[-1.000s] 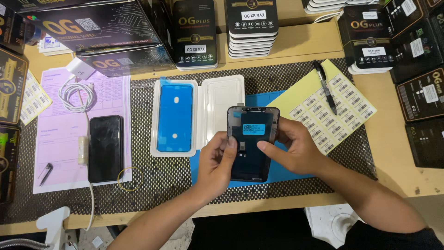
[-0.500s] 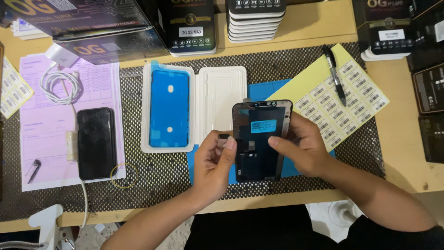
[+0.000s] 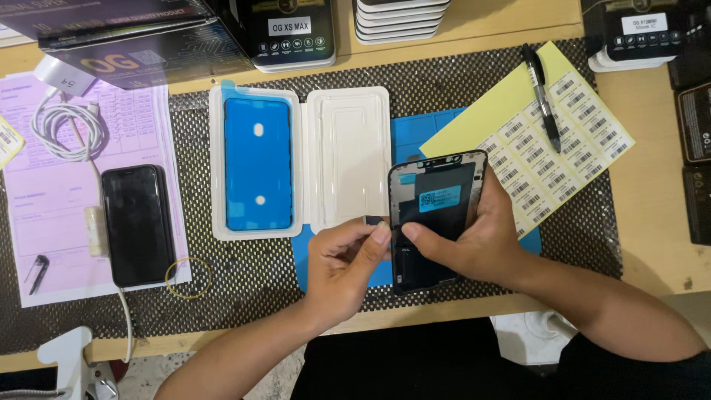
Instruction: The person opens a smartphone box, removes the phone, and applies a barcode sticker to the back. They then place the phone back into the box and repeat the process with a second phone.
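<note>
- The right hand (image 3: 474,237) grips a black phone screen panel (image 3: 435,218), back side up, right of the frame centre.
- The left hand (image 3: 344,263) pinches a small tab at the panel's left edge.
- An open white tray (image 3: 344,159) lies at upper left of the panel on the worktop (image 3: 652,222).

1. The phone screen panel (image 3: 437,218) shows a matt black back with a glossy blue sticker.
2. The open tray (image 3: 300,159) is smooth white plastic; its blue film looks glossy.
3. The mat (image 3: 252,274) is a rough, woven black mesh.
4. The desk (image 3: 652,222) is pale, smooth wood.
5. The label sheet (image 3: 555,159) is matt paper.
6. The black phone (image 3: 137,224) has glossy glass.
</note>
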